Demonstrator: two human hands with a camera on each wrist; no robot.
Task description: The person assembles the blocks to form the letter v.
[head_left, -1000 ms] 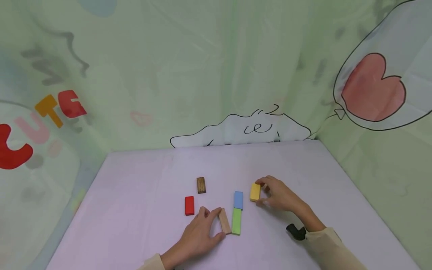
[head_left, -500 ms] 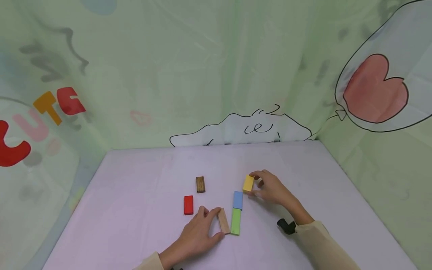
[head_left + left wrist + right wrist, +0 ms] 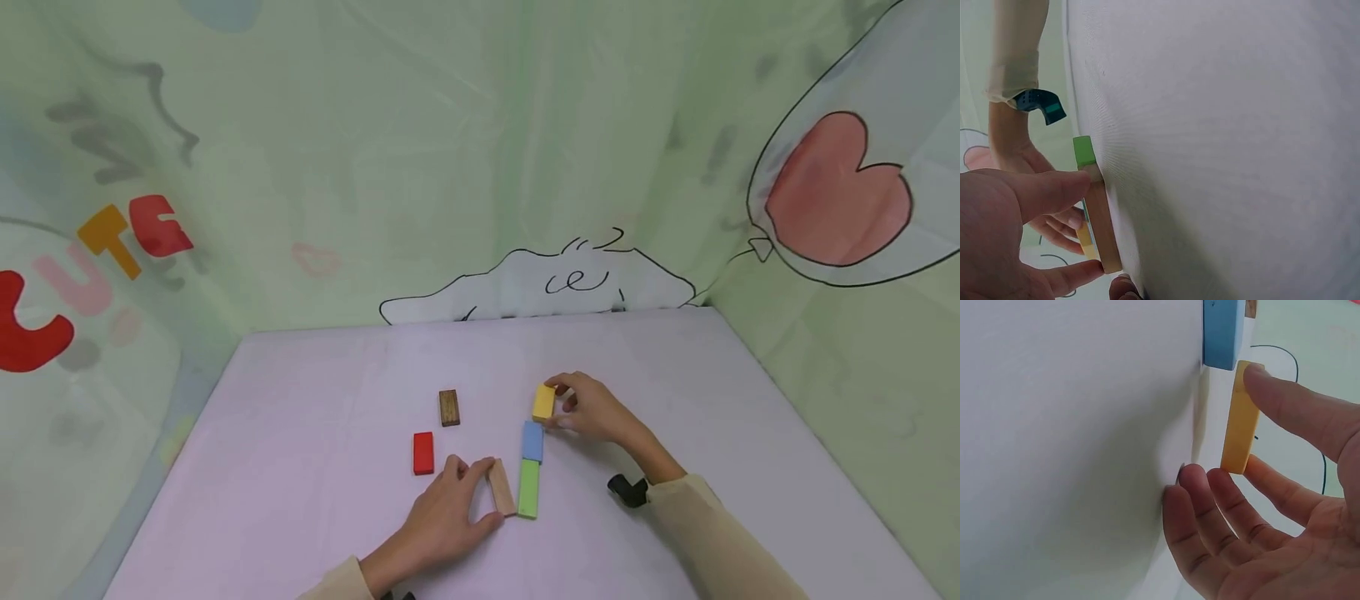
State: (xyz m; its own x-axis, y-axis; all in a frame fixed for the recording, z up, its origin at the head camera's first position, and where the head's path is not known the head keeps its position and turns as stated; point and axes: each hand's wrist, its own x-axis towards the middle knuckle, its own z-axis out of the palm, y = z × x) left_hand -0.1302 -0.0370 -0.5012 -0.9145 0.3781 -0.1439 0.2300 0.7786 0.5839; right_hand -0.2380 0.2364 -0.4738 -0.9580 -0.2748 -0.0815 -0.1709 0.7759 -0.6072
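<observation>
My left hand [image 3: 442, 515] pinches a plain wooden block [image 3: 502, 487] lengthwise between thumb and fingertip. That block leans at a slight angle, its near end close against a green block [image 3: 528, 490]. A blue block [image 3: 532, 442] lies end to end with the green one, forming a row. Just beyond the blue block's far end, my right hand [image 3: 596, 408] grips a yellow block [image 3: 543, 402] by its two ends. In the right wrist view, a small gap shows between the yellow block [image 3: 1241, 419] and the blue block [image 3: 1222, 334]; whether the yellow one touches the table is unclear.
To the left of the row lie a red block [image 3: 423, 453] and, farther back, a dark brown block [image 3: 449, 407]. They stand apart on the pale tabletop [image 3: 322, 400]. Printed fabric walls [image 3: 420, 167] rise behind the table and on both sides.
The right hand has carried the yellow block left and slightly away, from right of the blue block to its far end. The left hand keeps its hold on the plain wooden block.
</observation>
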